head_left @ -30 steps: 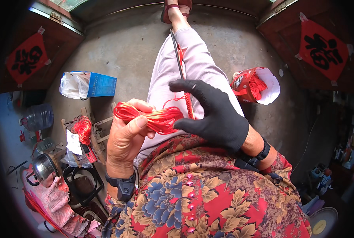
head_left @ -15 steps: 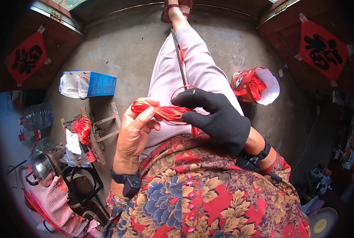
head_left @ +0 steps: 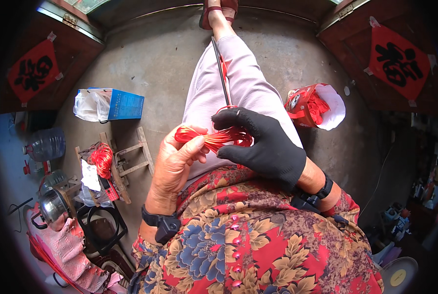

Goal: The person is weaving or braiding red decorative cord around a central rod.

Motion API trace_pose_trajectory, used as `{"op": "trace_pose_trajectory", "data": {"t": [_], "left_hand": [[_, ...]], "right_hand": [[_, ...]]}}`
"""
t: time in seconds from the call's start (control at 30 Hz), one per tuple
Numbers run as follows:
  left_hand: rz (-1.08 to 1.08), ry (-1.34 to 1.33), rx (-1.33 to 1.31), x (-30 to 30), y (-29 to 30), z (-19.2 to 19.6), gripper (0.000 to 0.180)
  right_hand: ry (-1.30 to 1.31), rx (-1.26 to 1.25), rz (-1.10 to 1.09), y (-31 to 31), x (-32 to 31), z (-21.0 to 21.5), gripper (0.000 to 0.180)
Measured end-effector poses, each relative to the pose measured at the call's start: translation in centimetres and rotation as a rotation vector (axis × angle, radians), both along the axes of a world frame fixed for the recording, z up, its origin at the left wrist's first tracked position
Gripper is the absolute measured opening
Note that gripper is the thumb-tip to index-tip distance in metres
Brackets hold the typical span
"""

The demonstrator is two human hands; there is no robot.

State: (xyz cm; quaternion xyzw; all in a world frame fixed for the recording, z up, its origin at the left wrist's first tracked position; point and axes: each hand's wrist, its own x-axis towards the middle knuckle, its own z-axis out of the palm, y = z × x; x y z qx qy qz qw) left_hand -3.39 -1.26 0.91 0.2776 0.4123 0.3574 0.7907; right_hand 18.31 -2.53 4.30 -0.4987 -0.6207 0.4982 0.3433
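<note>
A looped bundle of shiny red cord (head_left: 214, 139) lies between both hands over my lap. My bare left hand (head_left: 179, 152) pinches its left end between thumb and fingers. Around the right end curls my right hand (head_left: 268, 147) in a black glove, thumb and forefinger apart with loops showing in the gap; its other fingers are hidden. A strand rises by the gloved forefinger, where a thin dark rod (head_left: 220, 68) lies lengthwise on my light trousers. Something red shows beside that rod.
On the left, a small wooden stool (head_left: 116, 166) carries a red cord coil (head_left: 101, 160). Ahead of it stands a blue box (head_left: 125, 104) with a white plastic bag. A red bag (head_left: 302, 105) holding red material is on the right. A lidded pot (head_left: 53, 203) sits lower left.
My left hand has moved right, toward the gloved hand, taking the bundle's left end along. The gloved thumb and forefinger have spread a little, and the right-end loops show wider.
</note>
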Motion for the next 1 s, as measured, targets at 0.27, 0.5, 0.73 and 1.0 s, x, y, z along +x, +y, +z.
{"op": "trace_pose_trajectory", "data": {"t": [0.27, 0.5, 0.73, 1.0], "left_hand": [[-0.035, -0.016, -0.016, 0.5, -0.2, -0.1, 0.025], [-0.027, -0.007, -0.025, 0.3, -0.2, -0.2, 0.025], [-0.029, -0.031, -0.035, 0.3, -0.2, -0.3, 0.024], [-0.026, -0.053, -0.056, 0.4, -0.3, -0.3, 0.023]], "right_hand": [[-0.021, -0.037, -0.003, 0.2, 0.0, -0.6, 0.041], [0.012, -0.069, -0.012, 0.1, 0.0, -0.8, 0.039], [-0.016, -0.047, -0.001, 0.1, -0.1, -0.9, 0.04], [-0.002, -0.066, -0.013, 0.3, 0.1, -1.2, 0.038]]}}
